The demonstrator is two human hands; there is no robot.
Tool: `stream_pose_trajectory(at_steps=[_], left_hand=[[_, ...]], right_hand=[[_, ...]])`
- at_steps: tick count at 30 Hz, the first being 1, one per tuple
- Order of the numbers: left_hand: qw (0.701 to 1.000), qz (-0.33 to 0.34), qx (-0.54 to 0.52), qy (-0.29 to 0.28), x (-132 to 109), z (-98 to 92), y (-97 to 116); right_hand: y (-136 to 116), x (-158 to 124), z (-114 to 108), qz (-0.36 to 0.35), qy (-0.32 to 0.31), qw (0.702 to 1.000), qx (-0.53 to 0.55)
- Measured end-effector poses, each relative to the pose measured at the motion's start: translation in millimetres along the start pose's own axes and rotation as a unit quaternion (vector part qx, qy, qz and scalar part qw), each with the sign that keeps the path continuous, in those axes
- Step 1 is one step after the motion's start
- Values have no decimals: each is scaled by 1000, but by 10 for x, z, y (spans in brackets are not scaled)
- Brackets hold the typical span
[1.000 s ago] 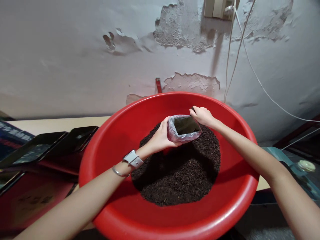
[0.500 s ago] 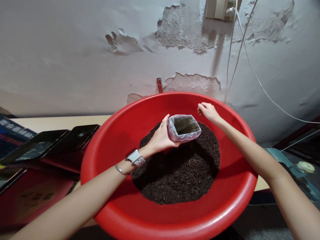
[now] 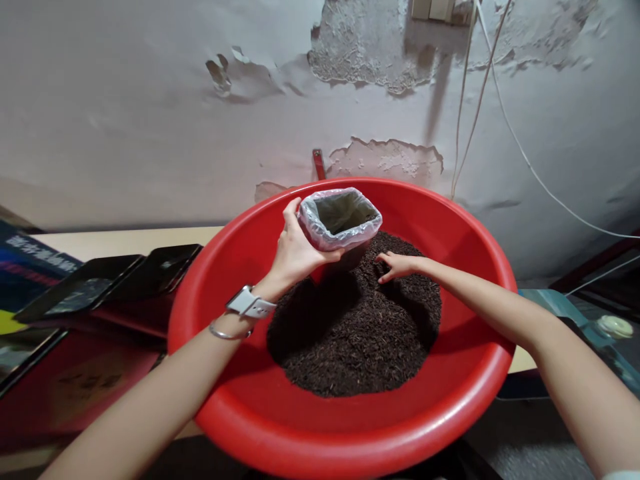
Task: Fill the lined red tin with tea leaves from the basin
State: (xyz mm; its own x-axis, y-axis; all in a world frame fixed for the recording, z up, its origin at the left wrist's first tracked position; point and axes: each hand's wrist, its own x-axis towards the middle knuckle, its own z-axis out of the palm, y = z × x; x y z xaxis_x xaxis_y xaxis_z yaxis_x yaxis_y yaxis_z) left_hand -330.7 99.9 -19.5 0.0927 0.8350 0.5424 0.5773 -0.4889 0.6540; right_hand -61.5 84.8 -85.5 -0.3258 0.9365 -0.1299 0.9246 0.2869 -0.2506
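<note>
"Plastic-lined container (image 3: 345, 239) above the basin: which hand has it?"

"The left hand (image 3: 295, 250). Thumb along the near side, fingers curled round the left, its mouth facing up."

"And the right hand (image 3: 397, 265)?"

"Low at the heap of dark, loose shreds (image 3: 350, 353), fingers parted and slightly bent. I can't tell whether the tips touch the heap or have any shreds between them."

"So which step would you call this?"

"Gathering, I'd judge: the right hand seems to be at the heap for a small amount while the left holds the container close by. I can't make out how full it is."

"What would the next move call for?"

"Probably bringing the right fingertips together on a few shreds, and a steady left grip so that the lined mouth stays open and level."

"What's round about?"

"The heap lies in a wide red basin (image 3: 360, 430) on a pale table (image 3: 135, 238). Black-rimmed boxes (image 3: 83, 290) stand to the left, and behind is a peeling wall (image 3: 150, 133) with white cords (image 3: 525, 160) hanging to the right."
</note>
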Motion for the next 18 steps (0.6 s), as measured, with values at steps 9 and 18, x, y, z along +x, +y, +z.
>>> stream_pose_trajectory(at_steps=[9, 18], left_hand=[[999, -4, 26, -43, -41, 66, -3], [998, 6, 24, -61, -38, 105, -77]], right_hand=[[-165, 395, 437, -9, -125, 992, -7], [-270, 387, 492, 82, -123, 989, -16]])
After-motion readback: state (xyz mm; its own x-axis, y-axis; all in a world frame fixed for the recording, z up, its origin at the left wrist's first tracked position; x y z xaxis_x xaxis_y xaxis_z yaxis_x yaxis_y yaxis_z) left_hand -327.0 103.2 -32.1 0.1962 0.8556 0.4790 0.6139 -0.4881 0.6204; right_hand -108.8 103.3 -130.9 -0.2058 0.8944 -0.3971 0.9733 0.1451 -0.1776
